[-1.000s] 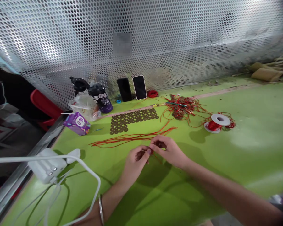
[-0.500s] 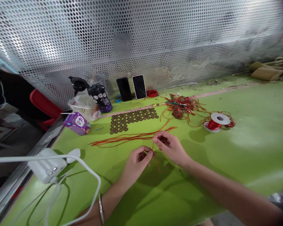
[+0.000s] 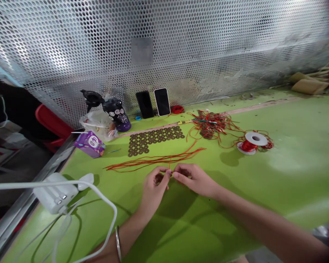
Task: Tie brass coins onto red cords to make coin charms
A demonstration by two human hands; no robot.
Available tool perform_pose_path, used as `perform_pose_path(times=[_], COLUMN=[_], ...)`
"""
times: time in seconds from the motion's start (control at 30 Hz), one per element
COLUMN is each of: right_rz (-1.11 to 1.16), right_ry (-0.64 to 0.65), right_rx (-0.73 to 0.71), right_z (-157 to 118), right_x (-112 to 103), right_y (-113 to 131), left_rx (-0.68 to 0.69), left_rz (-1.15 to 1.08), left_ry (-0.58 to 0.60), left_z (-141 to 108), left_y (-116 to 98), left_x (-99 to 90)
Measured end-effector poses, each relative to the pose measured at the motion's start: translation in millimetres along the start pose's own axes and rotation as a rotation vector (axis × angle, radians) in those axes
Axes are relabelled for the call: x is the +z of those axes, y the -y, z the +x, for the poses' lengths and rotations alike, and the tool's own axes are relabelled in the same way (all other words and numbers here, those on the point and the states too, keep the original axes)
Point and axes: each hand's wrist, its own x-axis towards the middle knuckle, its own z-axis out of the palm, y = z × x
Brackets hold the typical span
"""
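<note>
Between the thumb and forefinger of my left hand (image 3: 155, 182) a thin red cord (image 3: 170, 163) is pinched, a short length of it standing up above the fingertips. My right hand (image 3: 190, 177) is closed in a pinch on the same cord, its fingertips almost touching the left ones. A tiny dark bit shows between the two pinches, too small to name. Just beyond the hands lies a bundle of loose red cords (image 3: 153, 160). Behind it, round brown coin-like discs with holes (image 3: 156, 138) are laid out in rows.
A pile of discs tied with red cord (image 3: 211, 123) and a spool of red cord (image 3: 248, 146) lie to the right. Two phones (image 3: 162, 102) lean at the mesh wall. At left are a dark bottle (image 3: 120, 118), a purple box (image 3: 90, 144) and a white charger (image 3: 55, 193) with cables.
My right hand has come down and left to meet the left fingertips. My left hand has shifted slightly left and up. The cord tail hanging below is no longer seen.
</note>
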Motion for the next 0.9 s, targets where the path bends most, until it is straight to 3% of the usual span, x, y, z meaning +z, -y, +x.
perform_pose_path(times=[0.1, 0.37, 0.8, 0.9], right_rz=[-0.054, 0.058, 0.084, 0.076], right_ry=[0.012, -0.016, -0.032, -0.037], right_rx=[-0.020, -0.061, -0.026, -0.034], right_z=[-0.4, 1.0, 1.8, 1.8], right_x=[0.8, -0.5, -2.3, -2.1], right_y=[3.8, 4.0, -2.5, -1.5], left_rx=[-0.006, -0.013, -0.136, -0.139], left_rz=[0.004, -0.178, -0.287, -0.285], left_ry=[0.003, 0.044, 0.150, 0.131], left_z=[0.5, 6.1, 6.4, 5.8], left_y=[0.3, 0.8, -4.6, -5.0], left_x=[-0.1, 3.4, 3.2, 4.1])
